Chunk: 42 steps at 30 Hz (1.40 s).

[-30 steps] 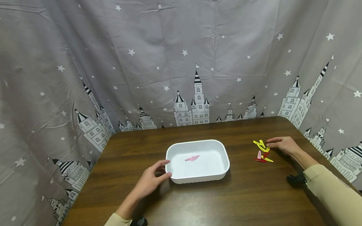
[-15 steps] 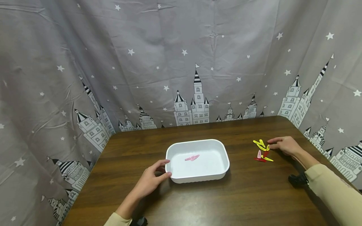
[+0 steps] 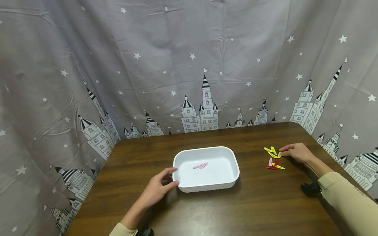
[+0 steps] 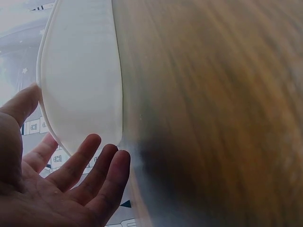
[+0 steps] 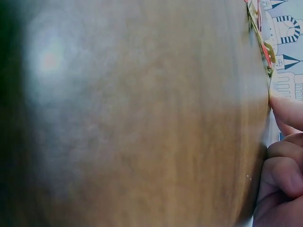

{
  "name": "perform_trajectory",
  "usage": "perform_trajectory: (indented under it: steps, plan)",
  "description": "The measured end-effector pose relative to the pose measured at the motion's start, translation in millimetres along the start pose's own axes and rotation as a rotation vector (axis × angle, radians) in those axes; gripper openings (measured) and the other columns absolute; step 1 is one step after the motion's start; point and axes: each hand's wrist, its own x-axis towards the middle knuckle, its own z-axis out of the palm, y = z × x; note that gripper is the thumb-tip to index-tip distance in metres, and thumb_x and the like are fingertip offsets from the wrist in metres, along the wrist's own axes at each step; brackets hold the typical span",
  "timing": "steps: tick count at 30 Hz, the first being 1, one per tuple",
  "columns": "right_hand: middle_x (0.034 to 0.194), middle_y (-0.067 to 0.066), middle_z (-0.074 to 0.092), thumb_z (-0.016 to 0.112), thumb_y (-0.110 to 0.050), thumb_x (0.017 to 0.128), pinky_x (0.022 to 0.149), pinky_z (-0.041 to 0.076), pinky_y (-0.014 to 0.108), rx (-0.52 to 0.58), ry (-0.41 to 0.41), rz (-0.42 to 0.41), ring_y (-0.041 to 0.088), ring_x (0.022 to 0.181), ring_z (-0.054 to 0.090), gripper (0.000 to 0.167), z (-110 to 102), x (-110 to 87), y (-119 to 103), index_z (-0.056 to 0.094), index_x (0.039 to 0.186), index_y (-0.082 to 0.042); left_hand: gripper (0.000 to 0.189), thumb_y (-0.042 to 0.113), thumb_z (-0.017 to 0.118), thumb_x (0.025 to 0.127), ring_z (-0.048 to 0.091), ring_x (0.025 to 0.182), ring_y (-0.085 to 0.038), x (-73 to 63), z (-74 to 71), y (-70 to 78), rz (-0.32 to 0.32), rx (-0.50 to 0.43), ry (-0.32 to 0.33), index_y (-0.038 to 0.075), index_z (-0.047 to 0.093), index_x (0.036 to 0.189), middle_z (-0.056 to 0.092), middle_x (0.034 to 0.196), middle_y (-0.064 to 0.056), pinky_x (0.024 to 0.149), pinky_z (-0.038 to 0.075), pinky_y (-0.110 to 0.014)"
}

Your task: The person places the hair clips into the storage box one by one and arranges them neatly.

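Observation:
The white tray [image 3: 206, 187] stands on the table, with pink hair clips [image 3: 200, 166] lying inside. My left hand [image 3: 157, 186] rests at its left end, thumb and index fingertips on the rim. In the left wrist view its fingers spread, fairly straight, beside the tray [image 4: 83, 71]. To the right lies a small pile of yellow, red and pink snap hair clips. My right hand [image 3: 296, 152] pinches the end of a yellow hair clip [image 3: 279, 155] at the pile's right side. The right wrist view shows its thumb [image 5: 286, 111] at the clip's end, with other fingers curled.
Other yellow clips [image 3: 271, 151], a pink clip [image 3: 270, 162] and red clips [image 3: 271, 167] lie close together beside the pinched one. The brown wooden table [image 3: 236, 209] runs back to a grey curtain [image 3: 153, 75] printed with castles and stars.
My right hand has shifted very slightly to the right at the yellow hair clip. My left hand and the tray have stayed in place.

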Motion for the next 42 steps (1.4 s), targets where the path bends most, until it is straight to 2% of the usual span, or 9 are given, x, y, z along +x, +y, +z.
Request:
perform_trajectory:
  steps: [4,7,11,16,29,32,37,42]
  plan:
    - [0.051,-0.013,0.041,0.074,-0.019,0.089,0.042,0.031,0.025,-0.003,-0.01,-0.008,0.004,0.041,0.032,0.034,-1.3,-0.1,-1.4,0.071,0.107,0.01,0.048,0.024,0.076,0.091,0.069,0.1,-0.022,0.1,0.0,2.6,0.016,-0.01,-0.001,0.013,0.06,0.134,0.07,0.116,-0.012,0.089,0.053,-0.041]
    - [0.061,-0.009,0.055,0.074,-0.02,0.089,0.047,0.034,0.026,-0.042,-0.018,-0.031,0.006,0.047,0.039,0.031,-2.5,-0.8,-2.2,0.072,0.102,0.008,0.047,0.024,0.077,0.091,0.069,0.1,-0.022,0.4,0.5,3.5,0.016,-0.016,0.0,0.013,0.061,0.134,0.07,0.116,-0.012,0.088,0.053,-0.039]
    - [0.068,-0.005,0.061,0.073,-0.019,0.091,0.05,0.035,0.027,-0.061,-0.036,-0.044,0.007,0.051,0.041,0.028,-4.9,-1.0,-3.3,0.073,0.099,0.007,0.047,0.024,0.077,0.09,0.068,0.099,-0.021,2.0,1.3,2.9,0.019,-0.008,0.001,0.013,0.061,0.133,0.07,0.116,-0.012,0.087,0.053,-0.038]
    - [0.052,-0.012,0.047,0.071,-0.017,0.092,0.043,0.032,0.024,-0.017,-0.061,-0.031,0.002,0.042,0.032,0.028,-8.2,0.6,-3.9,0.071,0.101,0.009,0.048,0.027,0.077,0.09,0.068,0.099,-0.021,3.6,0.6,3.0,0.018,0.008,0.004,0.013,0.061,0.133,0.07,0.116,-0.012,0.088,0.053,-0.039]
    - [0.054,-0.012,0.038,0.07,-0.023,0.093,0.044,0.032,0.025,-0.022,-0.061,-0.032,0.005,0.044,0.033,0.031,-12.3,0.2,-8.2,0.071,0.104,0.007,0.046,0.024,0.076,0.091,0.069,0.101,-0.022,6.6,-1.8,3.5,0.037,-0.01,0.007,0.014,0.061,0.134,0.07,0.117,-0.012,0.091,0.053,-0.047]
    - [0.061,-0.011,0.047,0.069,-0.025,0.094,0.048,0.032,0.026,-0.039,-0.053,-0.041,0.006,0.051,0.037,0.032,-12.0,-0.9,-6.8,0.071,0.103,0.006,0.046,0.025,0.076,0.091,0.069,0.101,-0.022,6.1,-1.3,1.9,0.043,0.002,0.013,0.014,0.061,0.134,0.071,0.117,-0.011,0.091,0.053,-0.046]
    - [0.074,-0.006,0.059,0.069,-0.025,0.094,0.051,0.034,0.026,-0.011,-0.08,-0.03,0.006,0.055,0.039,0.032,-6.5,-3.8,-1.5,0.072,0.104,0.005,0.047,0.026,0.077,0.09,0.068,0.1,-0.02,0.3,-0.2,-2.6,0.009,0.025,0.015,0.016,0.061,0.134,0.071,0.116,-0.007,0.089,0.053,-0.041]
    - [0.075,-0.004,0.06,0.069,-0.022,0.094,0.049,0.034,0.026,0.011,-0.07,-0.041,0.006,0.054,0.039,0.03,-4.1,-4.8,0.9,0.071,0.103,0.006,0.047,0.026,0.077,0.09,0.068,0.1,-0.021,-1.6,0.4,-3.8,0.007,0.031,0.02,0.015,0.061,0.134,0.071,0.116,-0.008,0.088,0.052,-0.037]
